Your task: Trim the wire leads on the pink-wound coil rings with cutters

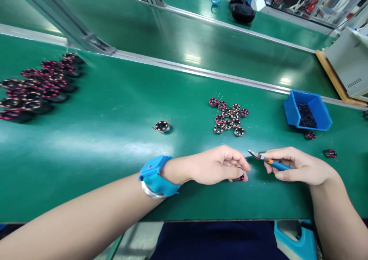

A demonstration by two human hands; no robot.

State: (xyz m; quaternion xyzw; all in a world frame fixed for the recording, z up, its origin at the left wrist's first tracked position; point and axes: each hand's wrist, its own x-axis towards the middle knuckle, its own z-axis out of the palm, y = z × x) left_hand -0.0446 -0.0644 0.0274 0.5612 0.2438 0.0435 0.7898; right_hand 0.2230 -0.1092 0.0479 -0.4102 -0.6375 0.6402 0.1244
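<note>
My left hand (220,166), with a blue strap at its wrist, is closed around a small wound motor stator (240,178); only part of its dark red winding shows between the fingers. In my right hand (299,166) I grip a pair of cutting pliers (271,162) with blue and orange handles. Their jaws point left toward my left hand, apart from the stator. Beyond both hands lies a cluster of several copper and red stators (227,124). One more stator (162,126) sits alone on the green bench, left of the cluster.
A blue bin (293,114) of small black pieces stands at the right. Two stators, one by the bin (309,135) and another farther right (330,153), lie nearby. Many stators (37,85) cover the far left. A metal rail (184,70) crosses behind.
</note>
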